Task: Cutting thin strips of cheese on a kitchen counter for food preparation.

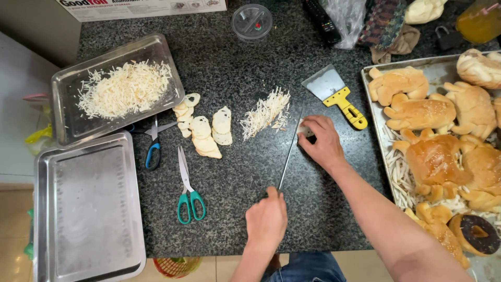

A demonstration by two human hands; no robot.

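Observation:
My left hand [266,222] grips the handle of a long thin knife [290,154] near the counter's front edge, the blade pointing away from me. My right hand [322,143] lies beside the blade's far end, its fingers pressing a small white piece of bread [305,130] on the dark granite counter [235,68]. Just left of the blade's tip lies a pile of thin bread strips [266,112]. Further left are several pale bread slices [204,131].
A metal tray of shredded bread [125,89] sits at the back left, an empty metal tray [88,203] in front of it. Green scissors [188,194] and blue scissors [153,151] lie nearby. A yellow-handled scraper [340,98] and a tray of shaped breads [436,136] are on the right.

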